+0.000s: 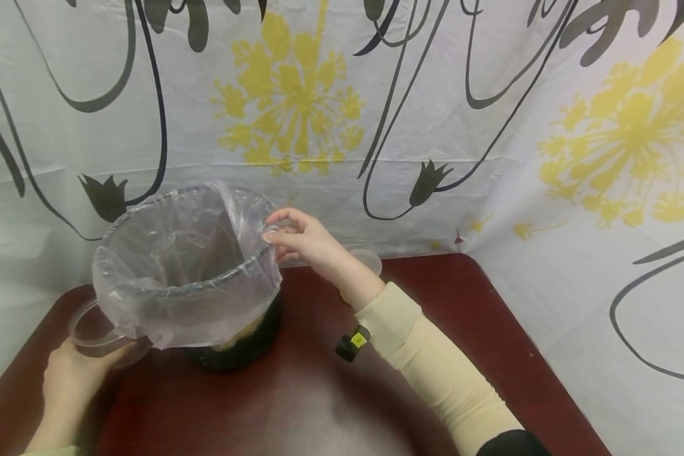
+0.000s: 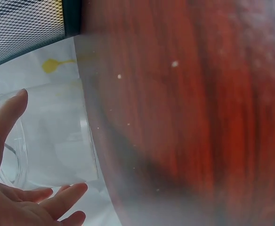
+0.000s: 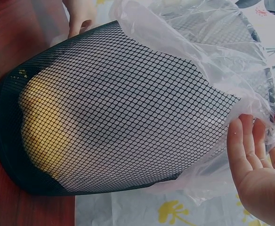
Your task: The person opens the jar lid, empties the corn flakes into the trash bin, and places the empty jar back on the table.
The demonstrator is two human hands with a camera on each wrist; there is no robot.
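A black mesh wastebasket (image 3: pixel 142 108) stands on the table with a translucent plastic bag (image 1: pixel 188 310) lining it and folded over its rim. At the basket's far right rim, my right hand (image 1: pixel 304 240) pinches the bag's edge, fingers outside and thumb at the rim, as the right wrist view (image 3: pixel 264 174) also shows. My left hand (image 1: pixel 76 377) is around a clear plastic container (image 2: pixel 57 136) left of the basket. Its thumb and fingers are spread on either side of the container; whether they press on it is hard to tell.
Behind my right forearm stands another clear container (image 1: pixel 367 259), partly hidden. Something yellow (image 3: pixel 45 127) shows through the lower mesh. The dark red table (image 1: pixel 296 392) meets a flower-patterned curtain (image 1: pixel 319 126) at the back and right.
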